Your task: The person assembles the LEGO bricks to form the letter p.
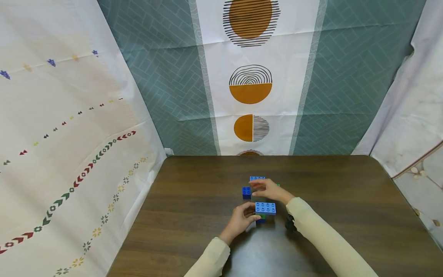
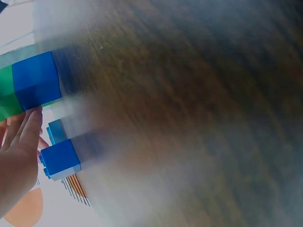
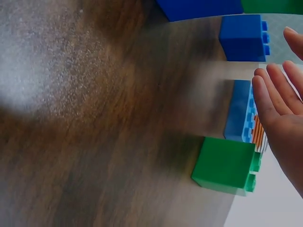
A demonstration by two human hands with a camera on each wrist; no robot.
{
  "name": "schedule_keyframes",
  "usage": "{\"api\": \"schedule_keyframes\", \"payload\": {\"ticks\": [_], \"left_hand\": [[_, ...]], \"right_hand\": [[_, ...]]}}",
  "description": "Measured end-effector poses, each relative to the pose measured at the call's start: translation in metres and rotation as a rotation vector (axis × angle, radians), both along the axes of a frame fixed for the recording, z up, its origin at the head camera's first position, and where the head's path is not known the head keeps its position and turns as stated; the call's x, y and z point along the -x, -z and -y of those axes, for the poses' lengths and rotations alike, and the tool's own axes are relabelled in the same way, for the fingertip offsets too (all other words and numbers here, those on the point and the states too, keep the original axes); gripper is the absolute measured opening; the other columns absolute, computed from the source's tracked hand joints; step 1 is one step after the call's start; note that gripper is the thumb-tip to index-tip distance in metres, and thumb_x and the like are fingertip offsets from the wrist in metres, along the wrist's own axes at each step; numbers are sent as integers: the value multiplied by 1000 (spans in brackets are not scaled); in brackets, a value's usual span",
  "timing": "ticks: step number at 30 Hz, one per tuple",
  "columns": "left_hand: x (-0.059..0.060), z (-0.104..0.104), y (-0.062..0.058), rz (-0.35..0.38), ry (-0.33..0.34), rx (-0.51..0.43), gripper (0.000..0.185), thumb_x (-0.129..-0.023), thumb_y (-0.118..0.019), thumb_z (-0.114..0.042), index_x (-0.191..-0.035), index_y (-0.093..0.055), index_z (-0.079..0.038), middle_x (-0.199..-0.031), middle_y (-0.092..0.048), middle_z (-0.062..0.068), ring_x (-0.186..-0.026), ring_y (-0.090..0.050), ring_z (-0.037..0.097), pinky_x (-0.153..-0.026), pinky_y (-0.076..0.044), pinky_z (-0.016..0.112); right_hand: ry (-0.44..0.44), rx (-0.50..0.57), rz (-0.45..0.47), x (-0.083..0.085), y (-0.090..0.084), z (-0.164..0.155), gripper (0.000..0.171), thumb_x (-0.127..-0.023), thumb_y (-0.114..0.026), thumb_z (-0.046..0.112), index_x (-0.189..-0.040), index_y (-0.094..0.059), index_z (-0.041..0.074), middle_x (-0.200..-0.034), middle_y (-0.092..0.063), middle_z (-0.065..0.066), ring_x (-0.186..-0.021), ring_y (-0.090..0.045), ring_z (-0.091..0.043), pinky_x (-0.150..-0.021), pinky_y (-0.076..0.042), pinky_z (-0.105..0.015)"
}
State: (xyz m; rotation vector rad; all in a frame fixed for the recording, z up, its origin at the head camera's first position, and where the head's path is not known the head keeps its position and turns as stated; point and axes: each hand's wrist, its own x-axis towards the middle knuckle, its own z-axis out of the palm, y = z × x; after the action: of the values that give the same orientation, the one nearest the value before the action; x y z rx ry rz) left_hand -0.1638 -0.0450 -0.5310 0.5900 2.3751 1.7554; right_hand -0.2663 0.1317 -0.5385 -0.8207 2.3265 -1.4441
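Filling the upper middle of the head view was a teal-and-white hanging cloth, with a motif-edged white cloth at the left and another pale cloth at the right. Below spread the brown table, its surface carrying all the bricks.

Both my hands worked just below the frame's centre. My left hand gripped a stack between thumb and fingers: a light blue brick on top, green under it, dark blue at the bottom. I probably held it low and from the side to steady it, which left the top studs uncovered. I could not tell whether its base touched the table.

My right hand held nothing; its fingers were loosely bent, thumb apart, above the loose bricks. Those sat close together near the centre, likely to be in easy reach: a long light blue one farthest up, a green one at the lower right of the right wrist view, and a small dark blue one left of my right fingertips. All stood studs up.

I could read no brand, label or writing anywhere.
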Motion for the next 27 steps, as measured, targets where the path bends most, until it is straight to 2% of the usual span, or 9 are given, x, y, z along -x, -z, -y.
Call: {"api": "schedule_keyframes", "payload": {"ticks": [5,13,18,27], "left_hand": [[2,-1,4,-12,0,-7,32,-76,-67,-3,-106,-57,3,-99,-61,16,-93,-59,26,-80,-50,35],[11,-2,30,2,-17,3,32,-75,-68,-10,-105,-59,-5,-99,-63,10,-93,-60,18,-78,-50,24],[11,0,31,22,-19,18,30,-76,-68,-15,-105,-59,-9,-99,-63,5,-93,-59,13,-78,-48,19],[12,0,30,24,-15,-19,31,-76,-68,-11,-105,-59,-8,-100,-63,6,-92,-59,13,-78,-49,21]], "right_hand": [[-17,-4,10,3,4,4,49,-84,-61,11,-126,-43,-3,-125,-47,-21,-108,-49,-33,-88,-43,-45],[-15,-39,43,6,10,6,49,-84,-61,13,-127,-43,-2,-126,-47,-17,-110,-48,-32,-89,-43,-45],[-23,-73,50,7,14,6,47,-85,-59,14,-127,-43,0,-125,-48,-15,-109,-49,-32,-87,-45,-44],[-27,-54,46,11,20,10,42,-86,-58,18,-124,-48,3,-119,-52,-15,-107,-51,-32,-88,-43,-47]]}}
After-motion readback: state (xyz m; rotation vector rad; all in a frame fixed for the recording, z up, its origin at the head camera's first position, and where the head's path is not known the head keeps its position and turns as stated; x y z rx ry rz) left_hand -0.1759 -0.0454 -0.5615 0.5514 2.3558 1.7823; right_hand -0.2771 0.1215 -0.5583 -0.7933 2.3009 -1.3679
